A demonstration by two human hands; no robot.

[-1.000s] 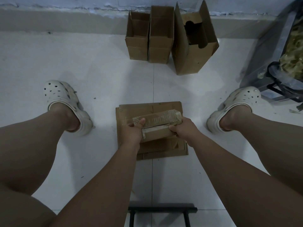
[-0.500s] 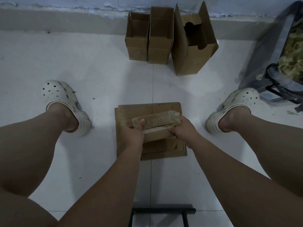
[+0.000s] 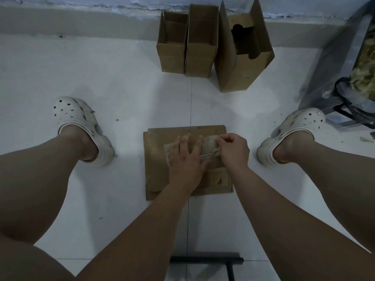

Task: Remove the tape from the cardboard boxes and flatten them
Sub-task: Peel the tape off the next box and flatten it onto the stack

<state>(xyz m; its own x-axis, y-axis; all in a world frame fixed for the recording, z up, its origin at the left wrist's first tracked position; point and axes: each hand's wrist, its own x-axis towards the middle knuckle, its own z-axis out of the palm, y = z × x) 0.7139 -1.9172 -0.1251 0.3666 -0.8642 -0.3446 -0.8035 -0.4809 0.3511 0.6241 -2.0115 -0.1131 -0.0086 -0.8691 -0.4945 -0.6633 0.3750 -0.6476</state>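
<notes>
Small taped box (image 3: 212,159) lies on a stack of flattened cardboard (image 3: 157,159) on the white floor (image 3: 121,88), between the feet. Left hand (image 3: 186,159): fingers straight and spread, pressing flat on the box top. Right hand (image 3: 233,151): fingertips curled together, pinching the tape (image 3: 209,141) at the box's right end. Tape carries print, too blurred to read. Three upright open boxes (image 3: 203,47) stand by the wall.

Off-white foam clogs on both feet: left clog (image 3: 78,122), right clog (image 3: 298,128), round vent holes over the toes. Bare: left hand (image 3: 185,161), right hand (image 3: 234,152), forearms (image 3: 142,230), legs (image 3: 40,179).
</notes>
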